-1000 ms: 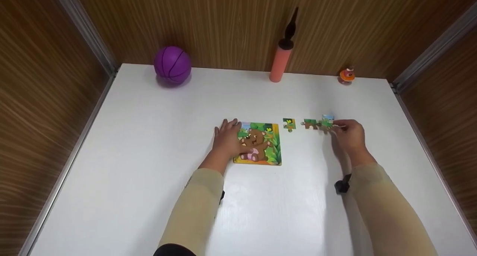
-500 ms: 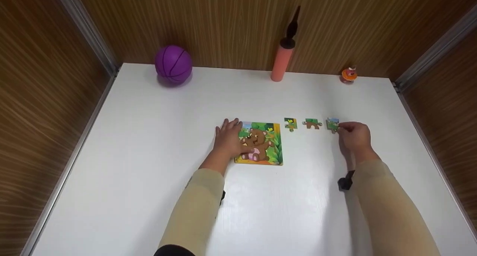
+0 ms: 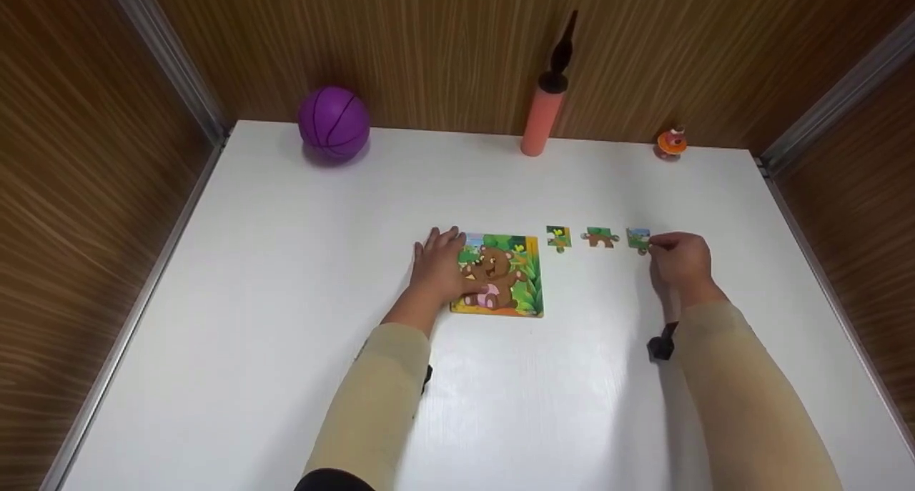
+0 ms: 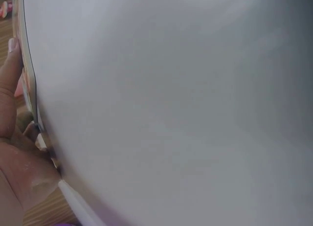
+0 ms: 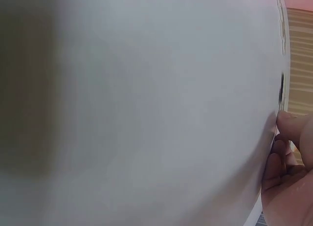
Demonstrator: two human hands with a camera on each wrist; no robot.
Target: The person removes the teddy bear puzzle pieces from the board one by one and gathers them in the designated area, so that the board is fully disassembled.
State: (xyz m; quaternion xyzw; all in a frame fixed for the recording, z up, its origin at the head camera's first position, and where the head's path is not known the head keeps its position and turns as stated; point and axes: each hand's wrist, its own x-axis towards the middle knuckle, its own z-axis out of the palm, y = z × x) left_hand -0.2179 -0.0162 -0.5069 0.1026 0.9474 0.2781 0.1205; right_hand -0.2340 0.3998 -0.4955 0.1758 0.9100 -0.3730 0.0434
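Note:
My left hand [image 3: 437,271] rests with spread fingers along the left side of a square bear puzzle [image 3: 525,291], its thumb lying across the picture. To the right, three loose jigsaw pieces lie in a row: one with a yellow patch [image 3: 559,238], a green and brown one [image 3: 600,238], and a blue and green one [image 3: 637,239]. My right hand [image 3: 683,266] pinches that last piece at its right edge, fingers curled. In the right wrist view the thumb [image 5: 288,119] meets the thin edge of the piece, seen almost side-on.
Along the back of the white table [image 3: 286,276] sit a purple ball [image 3: 334,123], a pink hand pump [image 3: 542,123] with a black nozzle, and a small orange and pink toy figure [image 3: 671,143]. Wood-grain panels [image 3: 429,48] enclose the back and sides.
My right hand has moved slightly right, bringing the blue and green piece from a raised, tilted position down flat, apart from the middle piece. My left hand has stayed on the puzzle.

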